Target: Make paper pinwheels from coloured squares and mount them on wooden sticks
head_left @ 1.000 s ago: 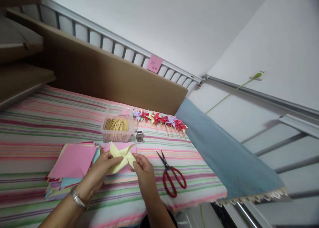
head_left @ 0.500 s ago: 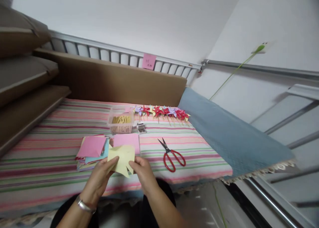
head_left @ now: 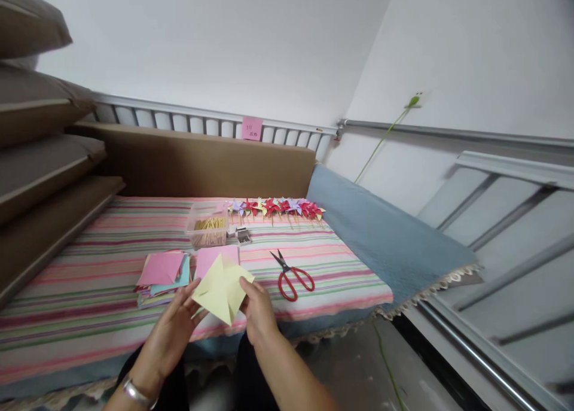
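Observation:
A pale yellow paper square (head_left: 223, 286) with slits cut in from its corners is held up in front of me, turned so that one corner points down. My left hand (head_left: 176, 315) has its fingers around the paper's left corner, some of them behind the sheet. On the right side, my right hand (head_left: 258, 306) pinches the edge between thumb and fingers. Behind the sheet lies a pink paper square (head_left: 208, 258), partly covered. Red-handled scissors (head_left: 289, 276) rest on the striped cloth to the right, blades slightly apart.
A stack of coloured paper squares (head_left: 161, 273) lies left. Beyond it are a clear box of small sticks (head_left: 208, 231), a small open box (head_left: 243, 236) and a row of paper pinwheels (head_left: 282, 207). Stacked brown cushions (head_left: 49, 160) stand left; a brown board (head_left: 201, 163) runs along the back.
The yellow paper has been turned so a corner points down, and my left-hand fingers have spread at its left corner. The camera view has shifted to the right and up.

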### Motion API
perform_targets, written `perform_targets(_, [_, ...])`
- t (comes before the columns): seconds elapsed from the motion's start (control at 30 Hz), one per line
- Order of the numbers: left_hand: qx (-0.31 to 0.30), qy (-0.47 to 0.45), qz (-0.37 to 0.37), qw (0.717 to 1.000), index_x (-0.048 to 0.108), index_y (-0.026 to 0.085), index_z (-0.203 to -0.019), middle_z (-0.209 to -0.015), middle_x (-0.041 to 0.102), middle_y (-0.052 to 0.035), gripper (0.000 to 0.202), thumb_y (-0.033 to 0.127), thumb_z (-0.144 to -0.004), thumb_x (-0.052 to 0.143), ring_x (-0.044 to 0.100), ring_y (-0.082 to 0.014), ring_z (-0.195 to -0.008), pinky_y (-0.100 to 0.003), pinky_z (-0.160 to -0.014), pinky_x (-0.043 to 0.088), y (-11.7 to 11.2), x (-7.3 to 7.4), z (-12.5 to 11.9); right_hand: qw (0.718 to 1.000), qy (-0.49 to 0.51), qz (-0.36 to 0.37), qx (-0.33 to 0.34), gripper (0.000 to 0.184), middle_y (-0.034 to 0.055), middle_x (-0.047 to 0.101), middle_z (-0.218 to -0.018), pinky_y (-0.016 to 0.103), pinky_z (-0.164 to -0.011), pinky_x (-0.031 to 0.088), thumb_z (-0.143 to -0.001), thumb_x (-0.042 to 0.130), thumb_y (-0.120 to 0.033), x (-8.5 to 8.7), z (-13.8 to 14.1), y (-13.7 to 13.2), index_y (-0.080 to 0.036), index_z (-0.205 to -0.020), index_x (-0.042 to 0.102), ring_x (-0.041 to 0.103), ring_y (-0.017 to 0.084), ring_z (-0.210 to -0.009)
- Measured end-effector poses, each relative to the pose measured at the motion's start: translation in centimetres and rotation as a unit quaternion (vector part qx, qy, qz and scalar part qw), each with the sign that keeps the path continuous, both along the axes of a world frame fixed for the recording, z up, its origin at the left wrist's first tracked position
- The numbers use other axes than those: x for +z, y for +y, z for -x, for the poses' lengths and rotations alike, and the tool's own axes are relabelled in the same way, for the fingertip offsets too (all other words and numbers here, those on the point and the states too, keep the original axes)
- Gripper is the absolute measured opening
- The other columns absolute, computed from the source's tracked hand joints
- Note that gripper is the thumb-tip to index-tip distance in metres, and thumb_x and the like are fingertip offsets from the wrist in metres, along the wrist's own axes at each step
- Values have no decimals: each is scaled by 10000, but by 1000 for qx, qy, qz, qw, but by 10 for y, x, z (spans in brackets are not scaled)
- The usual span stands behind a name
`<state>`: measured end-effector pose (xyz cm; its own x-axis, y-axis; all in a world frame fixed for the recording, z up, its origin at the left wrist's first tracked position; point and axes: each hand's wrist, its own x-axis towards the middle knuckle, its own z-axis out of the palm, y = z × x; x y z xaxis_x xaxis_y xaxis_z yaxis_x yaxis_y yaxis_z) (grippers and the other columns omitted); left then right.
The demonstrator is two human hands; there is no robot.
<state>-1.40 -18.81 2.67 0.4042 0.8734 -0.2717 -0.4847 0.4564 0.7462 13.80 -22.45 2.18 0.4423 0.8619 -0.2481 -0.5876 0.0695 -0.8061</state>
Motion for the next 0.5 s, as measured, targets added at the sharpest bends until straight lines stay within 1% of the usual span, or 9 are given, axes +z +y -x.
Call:
perform_targets(0.07, [-26, -16, 1, 1000, 702, 232, -1050, -1164, 700, -72, 390, 462, -736, 704, 598, -271, -1130, -382, -906, 494, -15, 1, -5, 1000, -9, -9, -14, 363, 72, 745, -832, 319, -676, 525, -655, 737, -473, -1, 9, 0, -174, -847, 666, 694, 218, -748])
perform_targets(0.17, [-4, -27, -2, 1000, 708, 240, -1013, -1126, 719, -37, 302, 364, -739, 729, 616, -269, -1107, -354, -906, 499, -31, 4, -16, 999, -37, -17, -2, 349, 84, 741, -876, 356, -702, 540, -702, 691, -508, -8, 32, 0, -192, -845, 653, 697, 238, -787])
perform_targets(0.27, [51, -30, 30, 998, 723, 240, -916, -984, 760, -7, 215, 290, -710, 759, 665, -251, -1004, -302, -825, 539, -29, 6, -15, 996, -82, -7, 30, 390, 75, 746, -889, 380, -666, 553, -742, 621, -569, -20, 56, -3, -210, -891, 656, 705, 258, -793])
perform_targets(0.33, [99, -2, 62, 993, 716, 247, -885, -893, 767, 25, 223, 242, -672, 784, 697, -219, -883, -263, -726, 561, -21, 5, -7, 990, -129, 13, 55, 350, 33, 752, -817, 393, -648, 557, -781, 574, -576, -28, 59, -2, -251, -873, 669, 712, 262, -773])
perform_targets(0.37, [109, 20, 64, 992, 712, 233, -893, -873, 767, 23, 250, 228, -656, 792, 705, -208, -836, -249, -694, 565, -16, 3, -2, 985, -159, 28, 65, 305, 13, 749, -765, 398, -646, 559, -792, 576, -562, -32, 52, 0, -277, -839, 677, 713, 261, -751])
perform_targets(0.4, [111, 40, 59, 991, 706, 227, -910, -869, 765, 22, 288, 201, -639, 798, 709, -200, -801, -242, -671, 567, -11, 1, 3, 977, -195, 44, 70, 250, 2, 744, -730, 397, -654, 560, -792, 603, -535, -35, 39, 2, -299, -803, 684, 712, 257, -737])
perform_targets(0.43, [113, 51, 57, 991, 701, 225, -909, -857, 764, 18, 307, 173, -622, 800, 711, -198, -767, -242, -648, 568, -6, -1, 7, 967, -234, 61, 75, 191, 7, 745, -739, 391, -677, 561, -777, 654, -492, -38, 20, 4, -307, -794, 696, 709, 252, -744])
perform_targets(0.47, [111, 63, 66, 990, 702, 214, -893, -835, 765, 3, 296, 183, -615, 803, 712, -205, -732, -249, -619, 568, -1, -4, 10, 955, -277, 80, 71, 150, 25, 747, -790, 379, -728, 557, -770, 693, -446, -41, -5, 5, -301, -809, 706, 701, 242, -787])
perform_targets(0.5, [98, 79, 66, 990, 707, 199, -887, -824, 766, -21, 291, 202, -613, 805, 713, -219, -713, -261, -599, 569, 2, -5, 11, 940, -322, 102, 58, 132, 46, 740, -904, 376, -827, 534, -795, 691, -406, -44, -35, 4, -280, -836, 704, 680, 225, -885])
